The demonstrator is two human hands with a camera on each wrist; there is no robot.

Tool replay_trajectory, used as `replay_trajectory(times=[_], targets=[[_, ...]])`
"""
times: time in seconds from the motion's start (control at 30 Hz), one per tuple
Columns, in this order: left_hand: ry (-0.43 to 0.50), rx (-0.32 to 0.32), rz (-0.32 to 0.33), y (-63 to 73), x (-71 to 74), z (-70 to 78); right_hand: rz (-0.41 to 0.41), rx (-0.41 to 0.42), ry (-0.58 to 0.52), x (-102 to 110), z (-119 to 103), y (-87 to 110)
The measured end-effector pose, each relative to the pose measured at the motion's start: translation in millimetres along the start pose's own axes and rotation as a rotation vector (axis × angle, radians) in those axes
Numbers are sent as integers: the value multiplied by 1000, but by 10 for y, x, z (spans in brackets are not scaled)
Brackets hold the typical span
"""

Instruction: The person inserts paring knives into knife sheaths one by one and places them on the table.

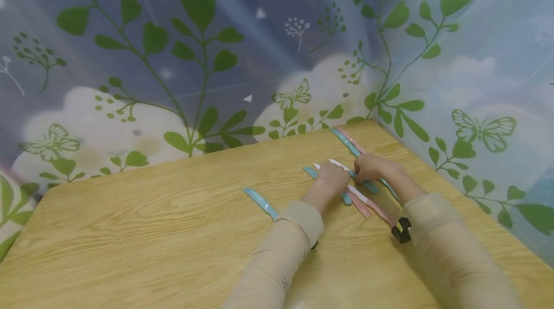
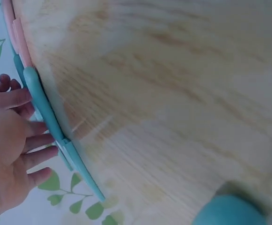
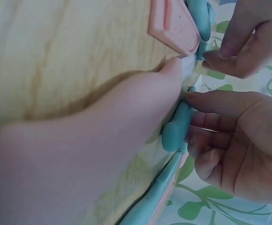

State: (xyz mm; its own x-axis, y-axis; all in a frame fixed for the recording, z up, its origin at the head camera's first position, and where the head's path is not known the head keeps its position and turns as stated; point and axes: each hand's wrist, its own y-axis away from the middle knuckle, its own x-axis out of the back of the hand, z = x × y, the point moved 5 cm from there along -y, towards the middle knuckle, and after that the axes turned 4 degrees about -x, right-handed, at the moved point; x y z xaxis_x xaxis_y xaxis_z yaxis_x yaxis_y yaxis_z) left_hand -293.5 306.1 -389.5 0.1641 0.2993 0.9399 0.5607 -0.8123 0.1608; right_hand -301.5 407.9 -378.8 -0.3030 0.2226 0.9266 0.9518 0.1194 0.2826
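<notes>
Several pink and blue plastic knives lie on a wooden table (image 1: 173, 232). My right hand (image 1: 368, 167) pinches a blue knife handle (image 3: 177, 126) between thumb and fingers, and the thumb tip touches its white blade (image 3: 191, 65). My left hand (image 1: 332, 177) sits close beside it with curled fingers (image 3: 239, 42), pinching at the blade's tip end. The white blade (image 1: 336, 162) shows between the two hands. In the left wrist view the left hand (image 2: 14, 145) lies along a blue knife (image 2: 47, 117). What lies under the hands is hidden.
One blue knife (image 1: 261, 202) lies alone to the left of my left forearm. A blue and pink pair (image 1: 347, 139) rests at the table's far edge. Pink knives (image 1: 368, 205) run under my right forearm. A leaf-patterned curtain (image 1: 216, 58) hangs closely behind and right of the table.
</notes>
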Motion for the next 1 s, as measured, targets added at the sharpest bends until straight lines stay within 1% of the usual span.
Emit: replay_trajectory(times=[0.13,0.23,0.4,0.47,0.57,0.73,0.87,1.0], targets=[[6,-4,37,-15,-14,-3,-1,14,-2,-10,-19,3],[-4,-13,44,-23,-28,7,-8,17,-8,-24,-20,-2],[-33,-20,36,-30,-16,4,13,28,-5,-24,3,-8],[-27,-21,30,-31,0,-7,25,36,-2,-19,13,-9],[2,-26,21,-32,16,-24,33,46,-8,-6,15,-1],[66,-25,6,-45,14,-44,34,55,20,2,15,10],[97,-20,19,-56,23,-56,36,55,37,7,13,5],[127,-24,27,-65,33,-82,46,77,64,20,2,2]])
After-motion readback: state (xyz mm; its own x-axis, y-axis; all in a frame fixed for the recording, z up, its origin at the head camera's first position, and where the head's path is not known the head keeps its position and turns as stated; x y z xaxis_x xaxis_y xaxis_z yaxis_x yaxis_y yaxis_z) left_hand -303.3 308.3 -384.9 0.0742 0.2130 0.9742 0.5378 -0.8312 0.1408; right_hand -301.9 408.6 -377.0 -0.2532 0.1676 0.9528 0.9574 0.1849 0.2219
